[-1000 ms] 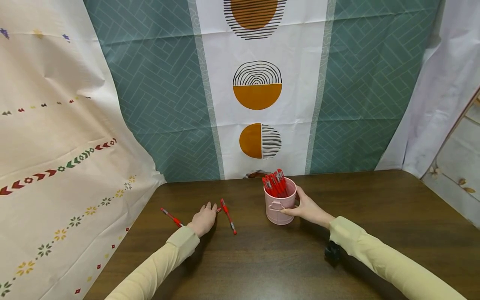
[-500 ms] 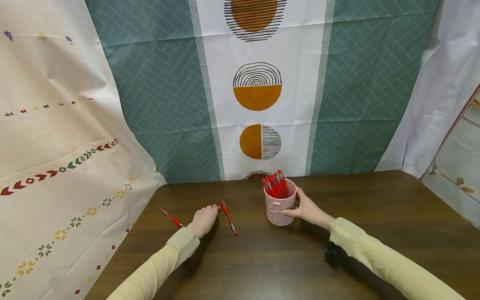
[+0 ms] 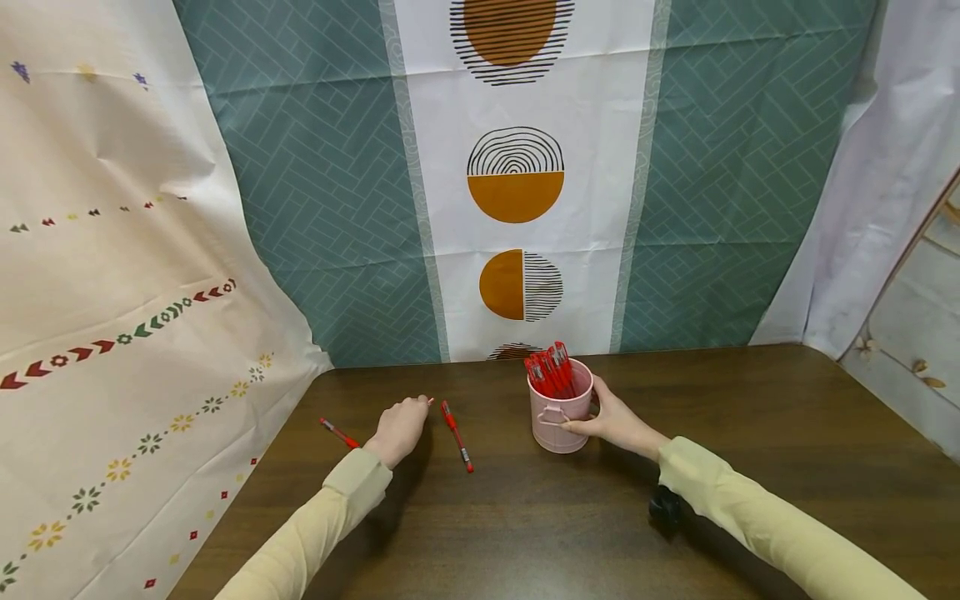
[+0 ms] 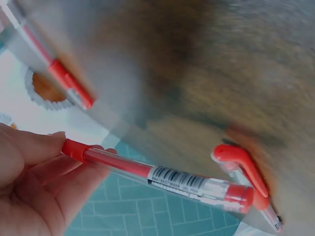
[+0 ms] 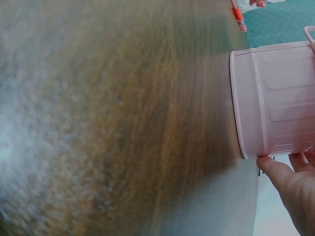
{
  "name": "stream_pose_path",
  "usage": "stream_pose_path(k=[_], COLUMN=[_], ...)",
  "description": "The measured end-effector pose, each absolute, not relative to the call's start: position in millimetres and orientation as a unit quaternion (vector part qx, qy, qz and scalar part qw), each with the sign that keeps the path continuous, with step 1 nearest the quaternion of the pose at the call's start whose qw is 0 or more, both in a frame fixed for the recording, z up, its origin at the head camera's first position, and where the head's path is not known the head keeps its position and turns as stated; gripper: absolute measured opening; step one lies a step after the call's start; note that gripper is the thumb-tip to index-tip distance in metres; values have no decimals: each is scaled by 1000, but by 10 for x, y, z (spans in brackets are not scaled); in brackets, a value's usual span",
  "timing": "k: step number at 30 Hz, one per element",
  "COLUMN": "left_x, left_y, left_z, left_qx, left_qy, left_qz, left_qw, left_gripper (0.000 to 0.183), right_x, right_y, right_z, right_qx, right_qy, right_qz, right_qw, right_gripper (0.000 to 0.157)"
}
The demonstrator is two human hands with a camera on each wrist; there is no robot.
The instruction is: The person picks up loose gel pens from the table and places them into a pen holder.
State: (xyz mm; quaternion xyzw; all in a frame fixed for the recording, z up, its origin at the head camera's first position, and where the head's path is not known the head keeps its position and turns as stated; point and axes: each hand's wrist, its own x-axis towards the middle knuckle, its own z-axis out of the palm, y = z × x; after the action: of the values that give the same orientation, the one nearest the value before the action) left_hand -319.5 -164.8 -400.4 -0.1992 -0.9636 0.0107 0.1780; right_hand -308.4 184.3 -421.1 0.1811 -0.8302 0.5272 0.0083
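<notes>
My left hand pinches a red gel pen between thumb and fingers. In the left wrist view the pen's clear barrel and barcode label point away from the hand, above the table. Two more red pens lie on the table: one just right of this hand, the other to its left, partly covered by the hand and sleeve. My right hand grips the right side of a small pink bucket, which stands upright. Several red pens lean inside it against the left rim.
The brown wooden table ends at a hanging green and white patterned cloth. A cream embroidered cloth hangs along the left side. A dark object shows under the right forearm.
My left hand has gone from fingers spread over a pen to pinching it, then moved slightly up and left with it. The right hand and bucket have stayed put.
</notes>
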Motion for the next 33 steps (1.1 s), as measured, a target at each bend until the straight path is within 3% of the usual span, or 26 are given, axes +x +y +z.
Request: stream_pose_path(k=[12, 33], left_x=[-3239, -3237], left_y=[-1634, -1510], left_z=[-3865, -3710], left_qx=[-191, -210], left_qy=[-956, -937], left_qz=[-39, -80], left_qw=[219, 267], left_gripper=[10, 12], right_x=[-2995, -3080], right_y=[1818, 1852], right_z=[-4070, -4200], right_qx=[188, 188], right_qy=[-827, -829], right_qz=[530, 527], right_qw=[-1, 9], right_gripper=[95, 96])
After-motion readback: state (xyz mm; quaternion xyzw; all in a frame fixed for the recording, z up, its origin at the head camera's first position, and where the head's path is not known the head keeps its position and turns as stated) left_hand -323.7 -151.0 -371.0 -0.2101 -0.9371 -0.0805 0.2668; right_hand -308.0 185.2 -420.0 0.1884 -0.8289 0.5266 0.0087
